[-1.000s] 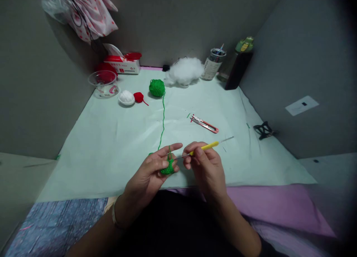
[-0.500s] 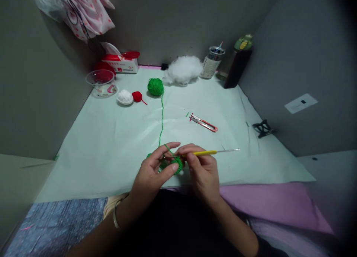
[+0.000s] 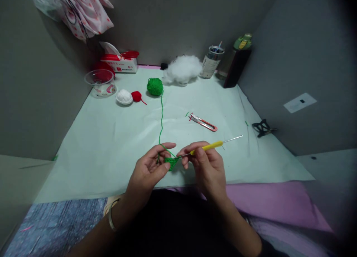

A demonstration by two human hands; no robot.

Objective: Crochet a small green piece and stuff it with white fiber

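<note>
The left hand [image 3: 147, 170] pinches the green crochet piece [image 3: 172, 163], which it partly covers, near the front edge of the pale sheet [image 3: 111, 149]. The right hand [image 3: 209, 167] is clamped on the yellow-handled hook [image 3: 214, 145]; the tip at the piece is indistinct. The dotted cloth [image 3: 86, 15] is cut off at the top. The creased sheet lies between grey partitions [image 3: 279, 63].

The left hand's [image 3: 146, 171] thumb covers part of a green crochet piece [image 3: 171, 163], where the tip of a yellow-handled hook [image 3: 211, 146] is too small to make out. Fingers of the right hand [image 3: 209, 167] hide some of its handle. The top edge crops a pink dotted cloth [image 3: 92, 17]; a black case [image 3: 237, 68] partly obscures a bottle [image 3: 241, 43].
</note>
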